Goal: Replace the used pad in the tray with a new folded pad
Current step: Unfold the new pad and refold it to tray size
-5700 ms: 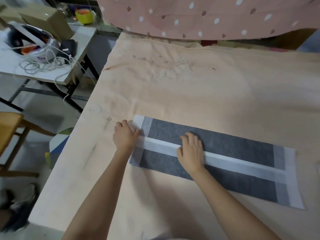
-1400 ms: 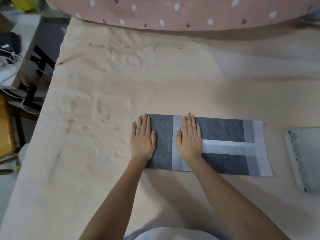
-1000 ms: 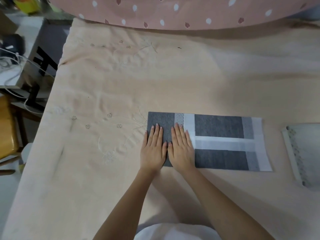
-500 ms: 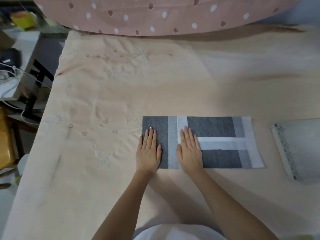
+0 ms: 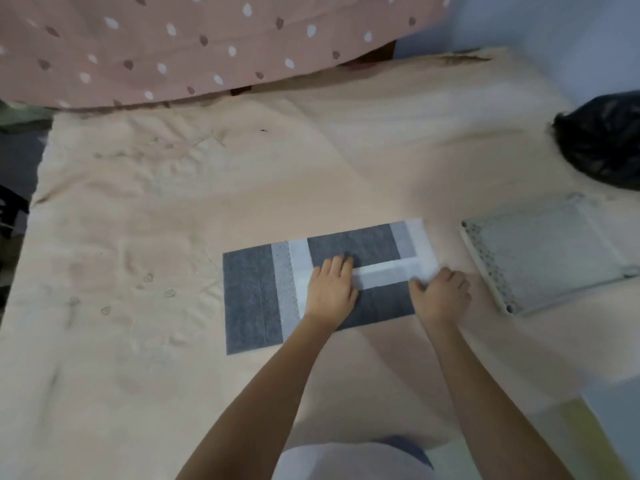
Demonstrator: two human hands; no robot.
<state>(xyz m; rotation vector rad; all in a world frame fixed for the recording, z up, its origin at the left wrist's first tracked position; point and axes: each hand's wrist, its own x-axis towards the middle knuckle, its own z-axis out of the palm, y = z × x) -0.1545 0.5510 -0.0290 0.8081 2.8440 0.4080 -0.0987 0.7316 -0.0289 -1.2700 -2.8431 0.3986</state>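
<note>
A grey pad with white strips [image 5: 252, 292] lies partly folded on the peach cloth, its left end doubled over. My left hand [image 5: 330, 289] presses flat on the pad's middle with straight fingers. My right hand [image 5: 440, 292] sits at the pad's right end, fingers curled around the white edge there. A pale grey tray [image 5: 543, 251] lies just right of the pad, tilted, and holds no pad.
The peach cloth [image 5: 173, 202] covers the whole work surface. A pink dotted fabric [image 5: 173, 46] hangs along the far edge. A black plastic bag [image 5: 602, 140] sits at the far right, behind the tray. Yellowish and pale items blur at the lower right corner.
Both hands have slid right along the pad. The left moved from the folded left end to the middle. The right went from pressing flat to gripping the pad's right edge.
</note>
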